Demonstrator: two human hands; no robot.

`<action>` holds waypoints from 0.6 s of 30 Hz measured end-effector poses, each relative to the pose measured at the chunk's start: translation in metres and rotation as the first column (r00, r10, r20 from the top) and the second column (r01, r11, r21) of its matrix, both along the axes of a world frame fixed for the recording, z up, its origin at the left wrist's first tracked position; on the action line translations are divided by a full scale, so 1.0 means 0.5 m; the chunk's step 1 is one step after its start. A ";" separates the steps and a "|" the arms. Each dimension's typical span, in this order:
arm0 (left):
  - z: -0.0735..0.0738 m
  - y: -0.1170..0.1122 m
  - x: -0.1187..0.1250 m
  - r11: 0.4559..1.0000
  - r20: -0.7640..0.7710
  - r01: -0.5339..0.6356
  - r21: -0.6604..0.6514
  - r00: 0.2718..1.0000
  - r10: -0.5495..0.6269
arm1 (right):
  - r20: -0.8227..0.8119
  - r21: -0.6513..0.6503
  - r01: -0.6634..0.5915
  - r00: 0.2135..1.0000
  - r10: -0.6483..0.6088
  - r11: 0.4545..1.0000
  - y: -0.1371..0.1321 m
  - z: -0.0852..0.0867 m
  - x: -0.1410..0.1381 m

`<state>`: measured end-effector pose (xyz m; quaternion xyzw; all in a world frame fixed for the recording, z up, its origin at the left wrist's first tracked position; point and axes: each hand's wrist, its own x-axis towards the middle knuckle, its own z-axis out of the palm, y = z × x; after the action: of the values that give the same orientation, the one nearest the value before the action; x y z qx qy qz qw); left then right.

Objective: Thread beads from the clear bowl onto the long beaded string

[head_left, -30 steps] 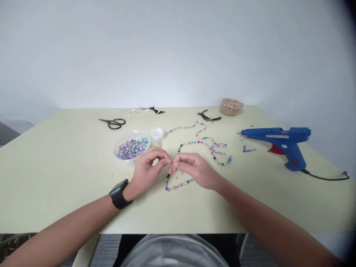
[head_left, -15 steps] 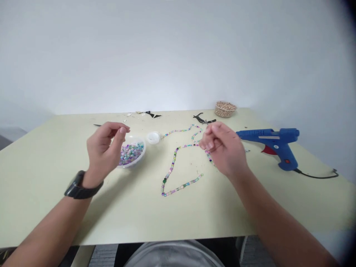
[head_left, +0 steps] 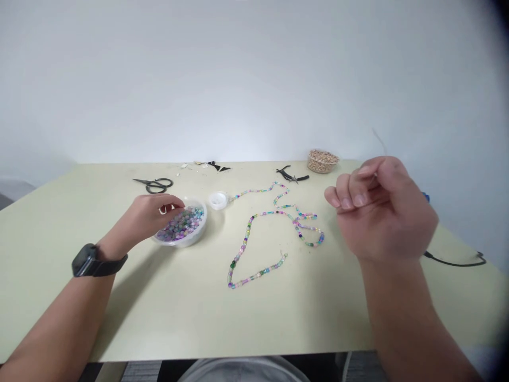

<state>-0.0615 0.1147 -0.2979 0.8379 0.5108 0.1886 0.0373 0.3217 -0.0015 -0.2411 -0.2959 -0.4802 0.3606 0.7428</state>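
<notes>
My left hand, a dark watch on its wrist, hovers at the rim of a clear plastic bowl holding small multicoloured beads. Its thumb and forefinger meet in a pinch; what lies between them is too small to make out. Raised on the right, my right hand has its fingers curled and pinches a thin pale thread that sticks up above the fingertips. Between the hands a long beaded strand lies in loops on the table, one end by a small white spool.
Scissors lie behind the bowl. Pliers and a tub of brown beads are at the back, with black and white scraps. My right hand mostly hides a blue glue gun; its cord runs right.
My left hand has lowered to the bowl, uncovering the scissors. My right hand has moved right and nearer to me, now covering most of the glue gun; the thread shows above it.
</notes>
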 end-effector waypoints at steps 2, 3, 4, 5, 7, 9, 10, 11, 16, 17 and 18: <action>0.000 0.000 0.001 0.999 -0.015 0.018 -0.032 1.000 -0.019 | 0.025 0.017 -0.005 1.000 0.004 1.000 -0.006 0.011 -0.006; -0.001 0.000 0.001 0.998 -0.019 0.028 -0.048 0.999 -0.029 | 0.039 0.023 -0.008 0.999 0.008 1.000 -0.008 0.017 -0.009; -0.003 0.001 0.000 0.998 -0.022 0.036 -0.059 0.999 -0.037 | 0.053 0.027 -0.014 0.999 0.013 1.000 -0.010 0.021 -0.012; -0.006 0.003 -0.001 0.997 -0.026 0.043 -0.065 0.999 -0.044 | 0.066 0.035 -0.024 0.998 0.021 0.999 -0.011 0.025 -0.015; -0.012 0.007 -0.003 0.996 -0.039 0.056 -0.064 0.998 -0.058 | 0.083 0.054 -0.046 0.996 0.042 0.997 -0.012 0.031 -0.021; -0.017 0.011 -0.003 0.996 -0.055 0.070 -0.059 0.996 -0.073 | 0.094 0.080 -0.064 0.994 0.057 0.995 -0.013 0.035 -0.026; -0.019 0.012 -0.002 0.995 -0.059 0.073 -0.063 0.995 -0.077 | 0.099 0.092 -0.068 0.993 0.059 0.993 -0.014 0.038 -0.029; -0.020 0.013 -0.001 0.995 -0.061 0.074 -0.072 0.995 -0.079 | 0.103 0.102 -0.067 0.993 0.056 0.993 -0.015 0.040 -0.031; -0.023 0.013 0.006 0.992 -0.044 0.078 -0.099 0.996 -0.083 | 0.113 0.038 0.009 0.994 -0.013 0.999 -0.028 0.056 -0.043; -0.023 0.012 0.007 0.992 -0.036 0.079 -0.096 0.996 -0.083 | 0.114 0.040 0.036 0.993 -0.040 0.999 -0.030 0.059 -0.042; -0.024 0.012 0.008 0.993 -0.026 0.078 -0.092 0.996 -0.081 | 0.139 0.044 0.049 0.989 -0.055 0.998 -0.032 0.062 -0.040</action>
<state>-0.0575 0.1204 -0.3097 0.8578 0.4855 0.1510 0.0754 0.3018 -0.0172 -0.2103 -0.3180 -0.5306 0.3097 0.7221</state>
